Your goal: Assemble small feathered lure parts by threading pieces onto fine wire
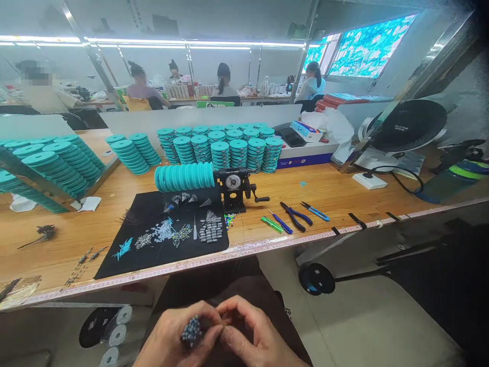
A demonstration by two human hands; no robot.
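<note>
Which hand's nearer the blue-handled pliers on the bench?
Right. The right hand sits below the bench edge, with the pliers ahead and to its right; the left hand sits beside it, farther left of the pliers.

Assembly workshop, shown by long wooden workbench [305,196], stacked teal plastic spools [220,155], black hand-cranked winding counter [233,186], blue-handled pliers [296,216]

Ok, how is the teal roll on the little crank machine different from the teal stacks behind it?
The teal roll lies on its side, held on the hand-cranked machine, while the teal stacks stand upright. The roll is one single row, but the stacks are many, set in rows. The stacks stand on the wooden bench by themselves, not on the machine. Both are the same teal colour and made of many round discs.
</note>
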